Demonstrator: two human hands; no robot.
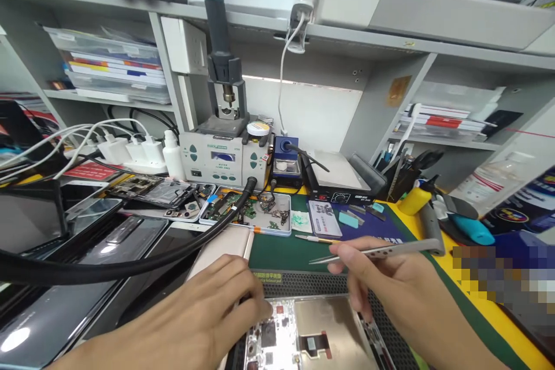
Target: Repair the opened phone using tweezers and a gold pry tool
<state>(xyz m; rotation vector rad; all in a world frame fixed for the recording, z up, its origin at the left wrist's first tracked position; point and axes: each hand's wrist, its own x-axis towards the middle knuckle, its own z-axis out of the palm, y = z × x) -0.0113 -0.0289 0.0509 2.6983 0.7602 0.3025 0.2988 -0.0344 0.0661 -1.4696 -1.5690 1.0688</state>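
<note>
An opened phone (pixel 303 335) with its circuit board bare lies on a dark perforated mat (pixel 303 284) at the near edge of the bench. My left hand (pixel 203 318) rests on the phone's upper left corner, fingers curled onto its frame. My right hand (pixel 390 295) hovers over the phone's right side and pinches silver tweezers (pixel 368 252), whose tips point left above the green mat (pixel 281 248). A screwdriver (pixel 314 239) with a yellow band lies just beyond the tweezers' tips.
A thick black hose (pixel 130 266) sweeps across the left from the rework station (pixel 223 156). A parts tray (pixel 260 211), spare phones (pixel 117 237), a soldering stand (pixel 286 162), a hot plate (pixel 342 176), chargers (pixel 130 150) and shelves crowd the back.
</note>
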